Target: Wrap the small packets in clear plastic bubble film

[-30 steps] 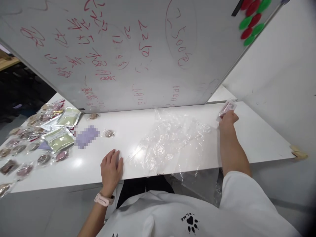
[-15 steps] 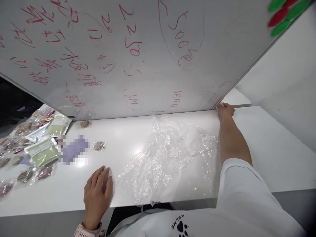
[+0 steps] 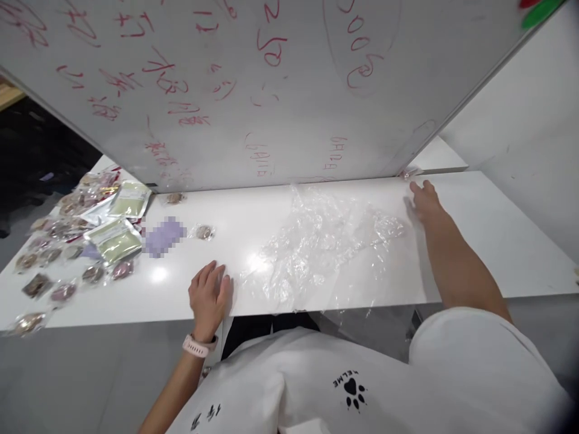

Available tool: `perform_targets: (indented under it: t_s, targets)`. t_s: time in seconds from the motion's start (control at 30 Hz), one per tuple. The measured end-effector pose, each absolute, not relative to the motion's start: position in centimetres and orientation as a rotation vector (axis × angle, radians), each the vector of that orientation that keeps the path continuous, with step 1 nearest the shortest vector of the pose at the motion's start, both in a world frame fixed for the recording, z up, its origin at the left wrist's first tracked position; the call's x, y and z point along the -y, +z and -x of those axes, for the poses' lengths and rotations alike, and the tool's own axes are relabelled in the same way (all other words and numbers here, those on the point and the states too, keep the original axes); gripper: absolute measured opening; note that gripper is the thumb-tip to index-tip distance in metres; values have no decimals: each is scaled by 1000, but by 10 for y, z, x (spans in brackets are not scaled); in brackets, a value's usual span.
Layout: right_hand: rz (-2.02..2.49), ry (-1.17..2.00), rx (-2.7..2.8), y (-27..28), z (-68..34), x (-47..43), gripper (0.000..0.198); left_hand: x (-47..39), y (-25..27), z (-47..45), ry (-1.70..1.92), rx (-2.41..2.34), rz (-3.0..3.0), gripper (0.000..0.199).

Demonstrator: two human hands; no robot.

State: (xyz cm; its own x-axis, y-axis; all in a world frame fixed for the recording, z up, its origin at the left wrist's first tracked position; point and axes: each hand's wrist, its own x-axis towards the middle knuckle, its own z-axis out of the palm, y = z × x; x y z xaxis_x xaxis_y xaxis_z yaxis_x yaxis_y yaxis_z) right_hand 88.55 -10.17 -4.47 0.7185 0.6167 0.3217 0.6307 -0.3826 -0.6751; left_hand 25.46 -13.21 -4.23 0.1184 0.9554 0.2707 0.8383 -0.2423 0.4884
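Note:
My left hand [image 3: 208, 296] rests on the white table near its front edge, fingers stretched out and holding nothing. A pink watch band is around that wrist. Over at the right, my right hand [image 3: 426, 198] is just above the table with its fingers apart. Nothing shows in it. Beyond its fingertips, a small piece of clear wrapping [image 3: 404, 174] lies by the whiteboard's lower right corner. Between my hands spreads a large crumpled sheet of clear plastic [image 3: 312, 247], partly hanging over the front edge. A small wrapped packet [image 3: 205, 231] lies beyond my left hand.
The whiteboard [image 3: 289, 138] with red writing stands along the back of the table [image 3: 181, 301]. At the left are green sachets [image 3: 116, 240], a blurred purple item [image 3: 165, 237] and several wrapped pieces [image 3: 63, 292]. A white wall [image 3: 534, 150] rises at the right.
My right hand has come off the small wrapping at the whiteboard's corner, and its fingers have parted. My left hand stays on the table. The camera view has shifted.

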Motion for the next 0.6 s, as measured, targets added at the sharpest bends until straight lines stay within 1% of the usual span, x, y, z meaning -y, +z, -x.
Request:
perform_targets:
  t_s: [0.1,0.13,0.2,0.23,0.27,0.3,0.33,0.37,0.43,0.47,0.6]
  targets:
    - [2066,118,880,-28,-826,156,52,131,-28,-266,714,-1571,-1961,40]
    - [2008,155,925,-23,-796,175,53,130,-25,-274,684,-1512,-1929,48]
    - [1917,193,1184,-20,-731,212,58,129,-23,-294,631,-1432,-1999,67]
    - [1952,214,1323,-22,-699,227,61,127,-23,-303,631,-1419,-2061,65]
    - [1994,223,1468,-26,-671,240,63,125,-25,-312,640,-1407,-2117,52]
    - [2023,226,1619,-32,-649,251,63,122,-27,-317,649,-1417,-2140,33]
    - [2060,227,1740,-40,-635,258,61,118,-28,-319,661,-1431,-2120,18]
    - [2100,214,1825,-49,-628,262,58,114,-29,-318,683,-1447,-2061,15]
    - [2190,161,1878,-65,-636,264,53,108,-30,-302,755,-1508,-1878,20]
    - [2232,126,1857,-71,-648,262,53,106,-29,-290,803,-1556,-1790,19]
    - [2269,84,1766,-76,-699,249,51,110,-22,-239,881,-1757,-1648,19]
